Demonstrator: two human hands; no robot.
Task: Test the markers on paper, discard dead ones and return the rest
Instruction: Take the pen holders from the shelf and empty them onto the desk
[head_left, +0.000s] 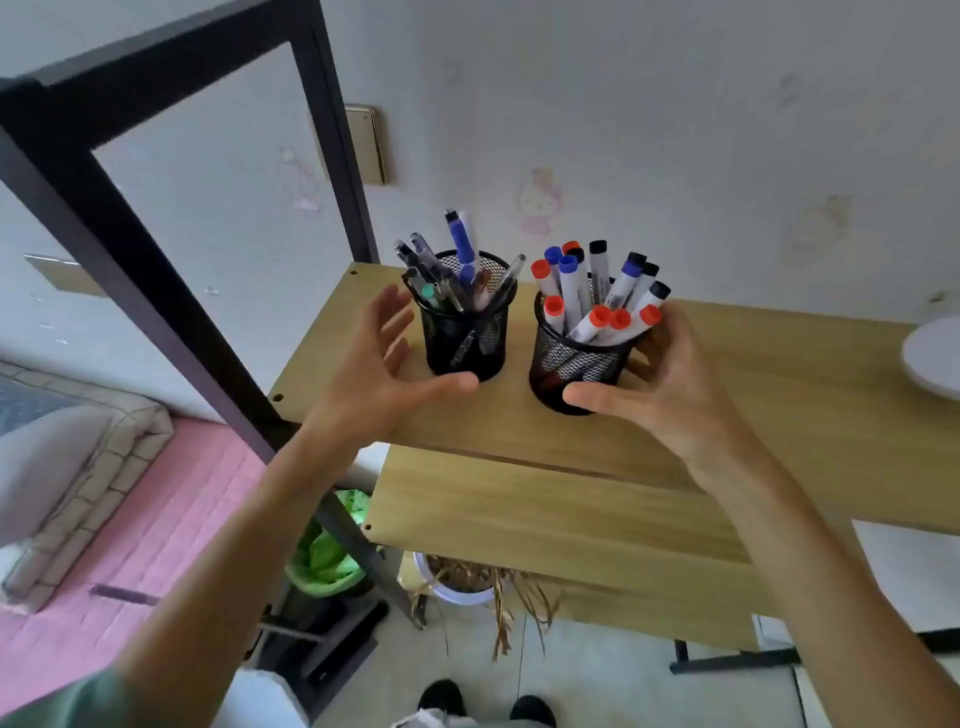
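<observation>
Two black mesh cups stand side by side on a wooden shelf. The right cup holds several whiteboard markers with red, blue and black caps. The left cup holds several pens. My right hand wraps round the marker cup, thumb on its front near the base and fingers behind it. My left hand is spread next to the pen cup, with the thumb close to the cup's base; I cannot tell whether it touches. No paper is in view.
A lower wooden shelf juts out below. A black metal frame post slants on the left. A white round object sits at the shelf's right edge. On the floor below are a bin with a green bag and a dried potted plant.
</observation>
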